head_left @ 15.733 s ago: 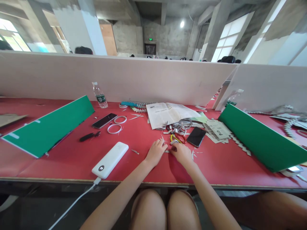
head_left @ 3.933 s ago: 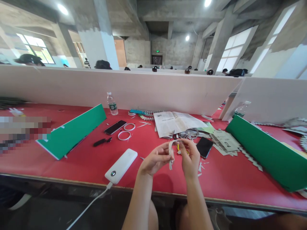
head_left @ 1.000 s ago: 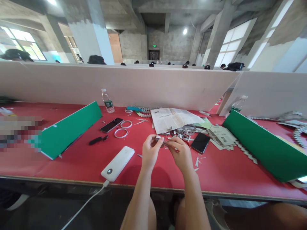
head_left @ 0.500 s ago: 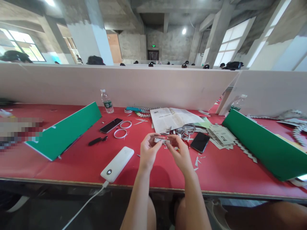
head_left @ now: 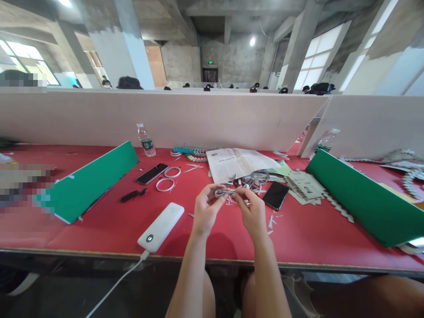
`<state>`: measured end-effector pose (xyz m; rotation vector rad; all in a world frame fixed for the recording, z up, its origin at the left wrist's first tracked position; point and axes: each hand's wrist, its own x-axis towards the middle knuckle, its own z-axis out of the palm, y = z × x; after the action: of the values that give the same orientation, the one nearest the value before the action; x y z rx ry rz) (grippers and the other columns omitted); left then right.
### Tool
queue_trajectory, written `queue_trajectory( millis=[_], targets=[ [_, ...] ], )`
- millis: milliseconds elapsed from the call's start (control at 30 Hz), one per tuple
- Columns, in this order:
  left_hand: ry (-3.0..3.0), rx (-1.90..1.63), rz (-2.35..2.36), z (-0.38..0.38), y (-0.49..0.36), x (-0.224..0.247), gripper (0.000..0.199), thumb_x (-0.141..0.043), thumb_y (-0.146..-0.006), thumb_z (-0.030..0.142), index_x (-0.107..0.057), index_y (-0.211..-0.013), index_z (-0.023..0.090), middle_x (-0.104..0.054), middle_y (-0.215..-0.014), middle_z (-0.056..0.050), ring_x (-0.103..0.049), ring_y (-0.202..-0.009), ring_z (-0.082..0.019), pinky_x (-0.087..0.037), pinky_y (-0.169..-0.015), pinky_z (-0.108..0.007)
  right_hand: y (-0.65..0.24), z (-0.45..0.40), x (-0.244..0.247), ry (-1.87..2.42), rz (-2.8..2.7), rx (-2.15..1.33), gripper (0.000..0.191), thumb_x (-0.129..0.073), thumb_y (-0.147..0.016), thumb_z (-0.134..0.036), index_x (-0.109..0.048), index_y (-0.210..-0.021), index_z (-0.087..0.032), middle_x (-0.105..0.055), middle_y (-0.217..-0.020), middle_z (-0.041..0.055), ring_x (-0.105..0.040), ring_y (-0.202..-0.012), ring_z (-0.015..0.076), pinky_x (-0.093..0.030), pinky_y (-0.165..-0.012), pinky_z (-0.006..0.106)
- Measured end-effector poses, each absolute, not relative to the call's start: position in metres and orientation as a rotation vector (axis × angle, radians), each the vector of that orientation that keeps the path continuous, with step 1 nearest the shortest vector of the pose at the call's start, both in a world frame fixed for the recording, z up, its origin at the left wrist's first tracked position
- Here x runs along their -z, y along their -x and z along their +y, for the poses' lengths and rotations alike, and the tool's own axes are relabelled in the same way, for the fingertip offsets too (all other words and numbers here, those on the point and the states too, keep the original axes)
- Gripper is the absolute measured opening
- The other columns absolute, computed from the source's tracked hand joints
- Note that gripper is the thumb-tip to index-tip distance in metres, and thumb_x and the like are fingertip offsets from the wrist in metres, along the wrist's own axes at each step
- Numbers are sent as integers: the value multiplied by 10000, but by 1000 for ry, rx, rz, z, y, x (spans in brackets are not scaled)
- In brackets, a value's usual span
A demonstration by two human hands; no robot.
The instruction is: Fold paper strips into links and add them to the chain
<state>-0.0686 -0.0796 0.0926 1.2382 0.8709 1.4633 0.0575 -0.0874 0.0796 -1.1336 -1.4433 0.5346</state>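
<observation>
Between my two hands is a small folded paper strip point(head_left: 220, 193), whitish-grey and looped at its left end. My left hand point(head_left: 205, 211) pinches the looped end between thumb and fingers. The strip's right end is in the fingertips of my right hand point(head_left: 251, 209). Both hands are raised a little above the red table point(head_left: 228, 245). Just beyond them lies a pile of cut paper strips point(head_left: 255, 180), partly under a printed sheet point(head_left: 236, 163). Small paper scraps point(head_left: 270, 222) are scattered to the right.
To the left are a white power bank point(head_left: 161, 227) with its cable, a phone point(head_left: 152, 173), white rings point(head_left: 165, 184) and a water bottle point(head_left: 146, 140). A black phone point(head_left: 276, 195) and stacked printed papers point(head_left: 305, 185) lie right. Green dividers point(head_left: 96, 183) flank both sides.
My hands have turned the paper strip so its looped edge now shows. My right hand's fingertips have shifted slightly to the strip's right end. The camera view moved slightly.
</observation>
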Motion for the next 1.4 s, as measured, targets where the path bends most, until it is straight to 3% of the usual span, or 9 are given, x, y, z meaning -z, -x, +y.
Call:
queue_trajectory(
  millis=[633, 933, 1400],
  targets=[
    [-1305, -1468, 897, -81, 70, -95, 193, -653, -711, 233, -633, -887, 156, -683, -913, -76, -624, -912, -196, -486, -823, -310, -59, -90, -79, 1111, -1398, -477, 160, -528, -830, -316, -638, -835, -200, -654, -826, 38, -586, -739, 162, -479, -658, 264],
    [-1282, -1455, 944, -79, 75, -93, 314, -681, -688, 258, -642, -983, 160, -686, -943, -77, -626, -911, -199, -489, -831, -318, -60, -89, -77, 1125, -1383, -483, 176, -523, -831, -336, -637, -844, -202, -655, -802, 40, -591, -700, 166, -484, -642, 275],
    [-1474, -1424, 1061, -79, 92, -96, 166, -683, -677, 299, -682, -789, 176, -684, -816, -54, -627, -803, -188, -491, -764, -292, -62, -89, -78, 1121, -1436, -489, 170, -513, -839, -325, -627, -814, -201, -637, -767, 24, -582, -686, 156, -466, -654, 265]
  ],
)
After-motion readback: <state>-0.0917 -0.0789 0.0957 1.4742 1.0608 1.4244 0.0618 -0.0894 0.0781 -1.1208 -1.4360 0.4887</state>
